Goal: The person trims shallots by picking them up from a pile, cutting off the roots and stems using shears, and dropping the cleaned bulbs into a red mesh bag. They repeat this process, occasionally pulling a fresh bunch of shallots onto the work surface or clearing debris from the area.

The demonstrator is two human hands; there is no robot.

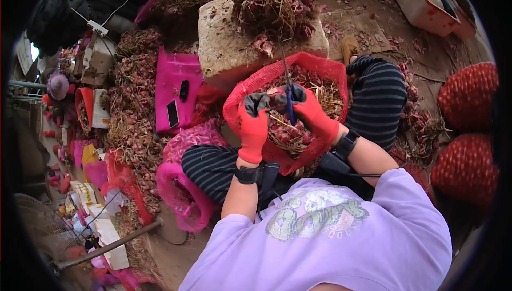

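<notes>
Both hands wear red gloves with dark grey palms and fingertips. My left hand point(254, 123) is closed on a reddish-purple bulb point(277, 97), like a garlic or shallot, over an open red mesh sack point(240, 96). My right hand point(316, 114) grips a pair of scissors with blue handles point(291, 110), its long blades pointing away from me, right beside the bulb. Inside the sack, below the hands, lie many loose bulbs and cut dry stalks point(327, 94). My striped trouser legs frame the sack on both sides.
Ahead stands a pale foam block point(218, 40) bearing a heap of stalked bulbs point(277, 5). At left, a phone point(173, 114) lies on pink plastic point(178, 69), beside a long bulb pile point(130, 99). Full red sacks point(464, 168) stand right; a white bin point(421, 3) is far right.
</notes>
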